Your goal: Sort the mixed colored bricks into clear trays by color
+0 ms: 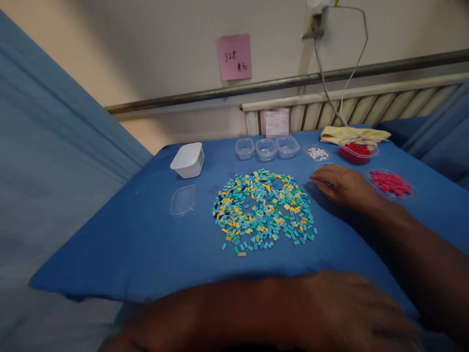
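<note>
A wide pile of small building bricks (264,210), mostly turquoise and yellow with some green and dark blue, lies spread on the blue-covered table. Just right of the pile, my right hand (339,185) is low over the cloth, thumb and fingertips drawn together in a pinch; anything between them is too small to make out. My left forearm crosses the near edge, and my left hand (361,308) lies blurred at the lower right, back upward, fingers stretched out and apparently holding nothing. A shallow tub of pinkish-red bricks (391,184) stands beyond my right wrist.
At the back stand three clear tubs (266,149), a lid with white pieces (318,154), a tub of red pieces (354,152) and a yellow cloth (340,134). Leftward are a white container (188,160) and a clear lid (183,200). A cable (322,73) hangs down the wall.
</note>
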Demonstrator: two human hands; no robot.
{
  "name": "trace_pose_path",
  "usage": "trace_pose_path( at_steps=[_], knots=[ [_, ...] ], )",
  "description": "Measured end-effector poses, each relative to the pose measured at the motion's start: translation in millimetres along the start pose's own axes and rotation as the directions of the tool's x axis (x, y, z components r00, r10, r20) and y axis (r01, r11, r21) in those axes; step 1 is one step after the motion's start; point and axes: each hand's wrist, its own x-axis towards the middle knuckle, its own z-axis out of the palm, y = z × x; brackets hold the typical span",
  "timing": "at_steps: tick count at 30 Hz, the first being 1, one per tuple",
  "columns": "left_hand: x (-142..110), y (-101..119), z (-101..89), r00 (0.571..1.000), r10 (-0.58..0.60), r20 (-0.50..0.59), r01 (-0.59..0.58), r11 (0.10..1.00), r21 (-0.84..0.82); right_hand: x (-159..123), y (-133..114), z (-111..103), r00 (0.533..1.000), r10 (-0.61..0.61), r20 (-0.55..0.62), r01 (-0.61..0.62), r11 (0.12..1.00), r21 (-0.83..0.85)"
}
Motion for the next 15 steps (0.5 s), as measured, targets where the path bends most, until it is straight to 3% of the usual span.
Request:
trace_pose_path(
  at_steps=[2,4,5,7,9,11,15],
  knots=[
    [-25.0,-8.2,-20.9,0.956,-0.268,-0.117,0.287,0.938,0.195,3.1,-12.4,2.2,0.998,-0.055,-0.005,0.055,0.997,0.061],
    [-62.2,-20.4,-37.5,0.857,-0.477,-0.198,0.513,0.826,0.234,5.9,-22.9,4.7,0.995,-0.096,-0.006,0.096,0.989,0.114],
    [-83.7,-27.6,-44.2,0.772,-0.594,-0.226,0.635,0.735,0.239,7.3,-27.3,6.3,0.993,-0.118,0.003,0.116,0.984,0.134],
    [-126.3,-43.1,-54.0,0.552,-0.782,-0.29,0.833,0.501,0.235,10.0,-34.6,10.0,0.987,-0.156,0.036,0.149,0.976,0.16],
    [-160.7,-58.4,-58.4,0.371,-0.879,-0.3,0.923,0.314,0.222,12.3,-39.7,13.9,0.982,-0.178,0.067,0.164,0.971,0.175],
    [-180.6,-72.9,-58.3,0.3,-0.909,-0.289,0.948,0.249,0.2,13.7,-42.9,17.7,0.979,-0.187,0.082,0.169,0.967,0.188],
    [-178.7,-99.7,-55.2,0.255,-0.913,-0.32,0.966,0.227,0.123,13.1,-44.5,23.5,0.976,-0.198,0.095,0.175,0.962,0.21]
  ],
)
